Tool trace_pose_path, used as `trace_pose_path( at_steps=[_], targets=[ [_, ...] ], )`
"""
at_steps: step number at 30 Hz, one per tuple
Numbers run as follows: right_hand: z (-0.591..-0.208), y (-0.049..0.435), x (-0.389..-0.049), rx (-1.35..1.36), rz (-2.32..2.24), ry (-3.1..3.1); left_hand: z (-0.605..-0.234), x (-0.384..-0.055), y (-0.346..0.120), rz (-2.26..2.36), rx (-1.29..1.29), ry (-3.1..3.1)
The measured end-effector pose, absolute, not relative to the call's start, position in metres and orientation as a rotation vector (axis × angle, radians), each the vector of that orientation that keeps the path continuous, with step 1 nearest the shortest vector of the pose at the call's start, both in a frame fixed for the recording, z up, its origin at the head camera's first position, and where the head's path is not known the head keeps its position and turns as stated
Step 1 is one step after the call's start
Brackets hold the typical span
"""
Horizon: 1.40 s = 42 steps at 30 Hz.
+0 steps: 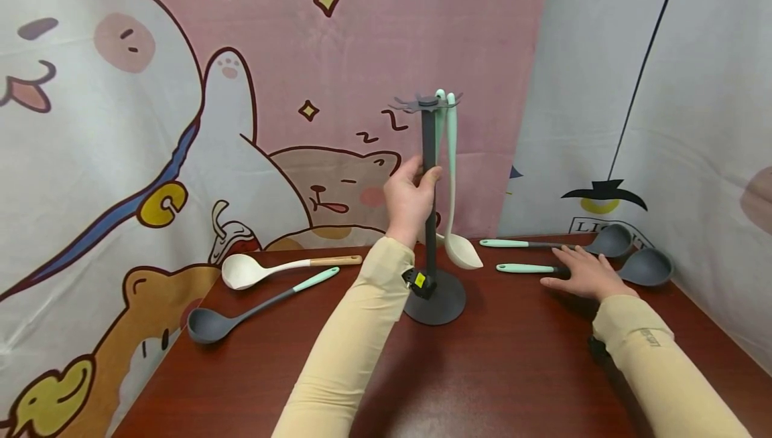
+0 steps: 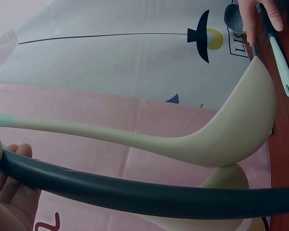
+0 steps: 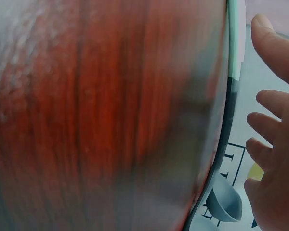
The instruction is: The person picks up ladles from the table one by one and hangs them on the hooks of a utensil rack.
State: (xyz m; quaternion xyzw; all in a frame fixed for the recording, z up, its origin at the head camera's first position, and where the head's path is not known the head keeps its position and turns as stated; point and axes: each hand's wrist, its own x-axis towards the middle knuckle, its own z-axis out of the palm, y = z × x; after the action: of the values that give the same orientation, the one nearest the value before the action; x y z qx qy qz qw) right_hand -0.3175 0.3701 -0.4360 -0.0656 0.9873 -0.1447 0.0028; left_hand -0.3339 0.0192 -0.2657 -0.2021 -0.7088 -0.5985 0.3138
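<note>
My left hand (image 1: pixel 409 200) grips the dark upright pole of a utensil stand (image 1: pixel 431 244); in the left wrist view its thumb and fingers lie around the pole (image 2: pixel 149 195). From the stand's top hang two cream ladles with mint handles; the front ladle (image 1: pixel 462 252) partly hides the other. My right hand (image 1: pixel 584 273) hovers over the handles of two grey ladles lying on the right, the nearer ladle (image 1: pixel 647 268) and the farther ladle (image 1: pixel 612 240). Its fingers are spread and hold nothing in the right wrist view.
On the table's left lie a white ladle (image 1: pixel 242 272) with a wooden handle end and a grey ladle (image 1: pixel 210 326) with a mint handle. The stand's round base (image 1: pixel 437 309) rests mid-table (image 1: pixel 482 371). A printed cloth (image 1: pixel 470 23) hangs behind the table.
</note>
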Motion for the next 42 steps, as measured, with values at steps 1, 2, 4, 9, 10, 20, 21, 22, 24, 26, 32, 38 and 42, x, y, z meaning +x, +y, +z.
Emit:
trace_pose_path(
  at_steps=[1, 2, 4, 9, 10, 20, 21, 22, 24, 26, 32, 38, 42],
  targets=[
    [-0.437, 0.371, -0.318, -0.202, -0.447, 3.093, -0.266, -0.334, 0.019, -1.579, -0.535, -1.868],
    [-0.438, 0.371, -0.319, -0.197, -0.44, 3.09, -0.266, -0.333, 0.019, -1.58, -0.537, -1.867],
    [-0.439, 0.372, -0.319, -0.197, -0.43, 3.084, -0.265, -0.333, 0.02, -1.585, -0.538, -1.868],
    [-0.44, 0.374, -0.32, -0.229, -0.413, 3.09, -0.265, -0.332, 0.019, -1.598, -0.541, -1.866],
    [-0.44, 0.375, -0.32, -0.237, -0.417, 3.094, -0.265, -0.332, 0.019, -1.601, -0.544, -1.863],
    [-0.446, 0.376, -0.325, -0.273, -0.386, 3.188, -0.266, -0.334, 0.018, -1.596, -0.548, -1.856],
    [-0.446, 0.376, -0.325, -0.274, -0.382, 3.196, -0.266, -0.334, 0.018, -1.596, -0.549, -1.855],
    [-0.447, 0.376, -0.326, -0.275, -0.38, 3.202, -0.266, -0.335, 0.018, -1.594, -0.55, -1.854],
    [-0.447, 0.375, -0.327, -0.269, -0.386, 3.21, -0.266, -0.335, 0.018, -1.59, -0.551, -1.851],
    [-0.446, 0.375, -0.328, -0.264, -0.386, 3.213, -0.266, -0.335, 0.018, -1.589, -0.551, -1.849],
    [-0.446, 0.372, -0.33, -0.255, -0.372, 3.216, -0.266, -0.334, 0.018, -1.606, -0.551, -1.85],
    [-0.446, 0.371, -0.331, -0.228, -0.411, 3.207, -0.267, -0.335, 0.018, -1.603, -0.557, -1.85],
    [-0.446, 0.372, -0.332, -0.213, -0.426, 3.207, -0.267, -0.335, 0.017, -1.594, -0.556, -1.854]
  ],
)
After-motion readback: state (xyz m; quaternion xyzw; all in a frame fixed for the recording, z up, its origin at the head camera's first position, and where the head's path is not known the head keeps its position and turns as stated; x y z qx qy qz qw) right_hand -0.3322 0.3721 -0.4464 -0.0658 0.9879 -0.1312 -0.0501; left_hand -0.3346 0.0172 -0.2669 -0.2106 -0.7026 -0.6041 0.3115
